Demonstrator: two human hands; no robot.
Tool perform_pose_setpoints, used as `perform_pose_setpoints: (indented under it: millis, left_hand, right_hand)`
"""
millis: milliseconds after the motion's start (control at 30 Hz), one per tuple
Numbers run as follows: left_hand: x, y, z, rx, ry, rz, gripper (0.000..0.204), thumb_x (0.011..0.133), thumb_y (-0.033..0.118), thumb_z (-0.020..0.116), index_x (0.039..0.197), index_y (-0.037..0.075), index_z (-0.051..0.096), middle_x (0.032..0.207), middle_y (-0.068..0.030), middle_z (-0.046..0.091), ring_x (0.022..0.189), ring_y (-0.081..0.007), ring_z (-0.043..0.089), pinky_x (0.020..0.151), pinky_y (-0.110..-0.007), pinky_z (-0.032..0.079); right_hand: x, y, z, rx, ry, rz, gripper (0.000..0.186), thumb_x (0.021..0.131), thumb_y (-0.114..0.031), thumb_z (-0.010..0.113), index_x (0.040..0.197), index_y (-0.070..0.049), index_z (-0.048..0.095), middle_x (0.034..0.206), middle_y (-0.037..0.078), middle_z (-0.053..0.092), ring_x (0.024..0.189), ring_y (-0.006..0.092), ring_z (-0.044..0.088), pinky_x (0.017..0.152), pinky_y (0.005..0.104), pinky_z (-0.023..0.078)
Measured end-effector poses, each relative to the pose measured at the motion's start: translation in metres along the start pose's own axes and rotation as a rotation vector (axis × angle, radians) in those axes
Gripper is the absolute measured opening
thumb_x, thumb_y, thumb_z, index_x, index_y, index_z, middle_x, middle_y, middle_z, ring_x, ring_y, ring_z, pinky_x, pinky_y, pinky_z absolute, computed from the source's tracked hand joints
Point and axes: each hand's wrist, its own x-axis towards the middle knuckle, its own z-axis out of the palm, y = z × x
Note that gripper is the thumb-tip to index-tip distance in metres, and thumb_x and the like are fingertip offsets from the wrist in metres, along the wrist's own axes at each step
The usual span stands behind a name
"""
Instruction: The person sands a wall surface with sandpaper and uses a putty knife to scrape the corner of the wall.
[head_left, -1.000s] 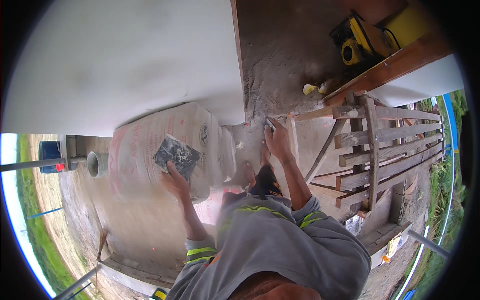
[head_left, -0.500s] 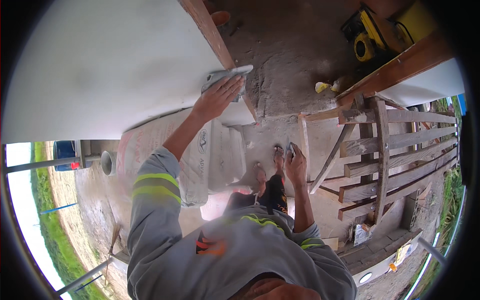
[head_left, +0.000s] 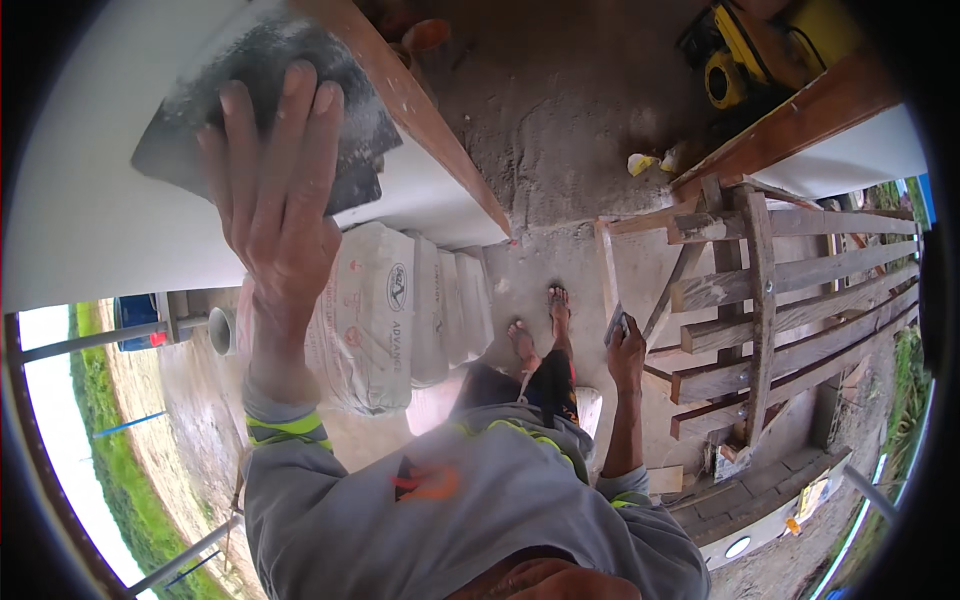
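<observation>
My left hand (head_left: 275, 200) is raised at the upper left, with its fingers stretched flat over a dark sandpaper sheet (head_left: 358, 150). White dust coats parts of the sheet. It lies against or just in front of the white wall (head_left: 90, 210), near the brown wooden trim (head_left: 440, 130); contact is hard to judge. Lower down on the right, my right hand (head_left: 627, 358) is closed around a small, flat grey blade-like tool (head_left: 613, 323). The fingers cover its grip, so its exact kind is unclear.
Stacked white bags (head_left: 365, 300) stand below the wall, beside my left forearm. A slatted wooden barrier (head_left: 762, 300) rises to the right of my right hand. At the far right sits a yellow machine (head_left: 725, 75). A grey pipe (head_left: 223, 330) lies left of the bags.
My left hand has moved left and up along the wall with the sandpaper, away from the trim's lower end, and appears larger. My right hand has shifted right and slightly down with its tool.
</observation>
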Motion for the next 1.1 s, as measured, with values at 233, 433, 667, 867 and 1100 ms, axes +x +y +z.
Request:
perform_pose_setpoints:
  millis: [233, 433, 667, 867, 1100]
  left_hand:
    - [-0.14, 0.015, 0.192, 0.105, -0.356, 0.328, 0.046, 0.094, 0.019, 0.039, 0.139, 0.01, 0.046, 0.149, -0.0019, 0.039, 0.138, -0.0138, 0.034, 0.119, -0.033, 0.019]
    - [-0.309, 0.122, 0.269, -0.425, -1.186, 0.003, 0.044, 0.081, 0.006, 0.057, 0.125, 0.008, 0.056, 0.132, -0.0094, 0.055, 0.126, -0.0291, 0.049, 0.113, -0.041, 0.031]
    - [-0.096, 0.078, 0.078, -0.59, -0.337, -0.281, 0.063, 0.079, -0.007, 0.053, 0.137, 0.014, 0.049, 0.14, -0.0052, 0.049, 0.133, -0.0284, 0.043, 0.113, -0.044, 0.033]
    - [0.056, -0.016, -0.045, -0.037, 0.532, -0.067, 0.045, 0.083, 0.011, 0.059, 0.127, 0.019, 0.061, 0.138, 0.0008, 0.054, 0.132, -0.0318, 0.044, 0.109, -0.048, 0.033]
    - [-0.041, 0.004, 0.123, -0.006, 0.249, -0.206, 0.047, 0.088, 0.005, 0.051, 0.134, 0.012, 0.053, 0.146, -0.0026, 0.045, 0.138, -0.0283, 0.035, 0.113, -0.045, 0.028]
  right_hand:
    - [0.001, -0.042, 0.008, -0.015, -0.09, -0.07, 0.035, 0.092, -0.014, 0.049, 0.117, 0.01, 0.055, 0.107, 0.033, 0.061, 0.102, 0.0458, 0.059, 0.089, 0.0454, 0.046]
    - [0.0, -0.054, -0.002, -0.053, -0.14, -0.062, 0.031, 0.091, -0.013, 0.049, 0.115, 0.006, 0.057, 0.1, 0.031, 0.062, 0.095, 0.0463, 0.06, 0.084, 0.0472, 0.047]
    - [0.017, -0.05, -0.016, -0.041, -0.168, -0.04, 0.037, 0.092, -0.017, 0.047, 0.118, 0.007, 0.056, 0.102, 0.031, 0.063, 0.098, 0.0459, 0.061, 0.087, 0.0479, 0.048]
    - [0.034, -0.088, -0.019, 0.002, -0.127, -0.268, 0.036, 0.091, -0.018, 0.049, 0.117, 0.006, 0.057, 0.095, 0.028, 0.065, 0.091, 0.0443, 0.063, 0.082, 0.0464, 0.049]
    - [0.027, -0.099, 0.005, 0.096, 0.039, -0.525, 0.029, 0.091, -0.015, 0.051, 0.111, 0.005, 0.058, 0.079, 0.024, 0.063, 0.075, 0.0375, 0.064, 0.069, 0.0427, 0.049]
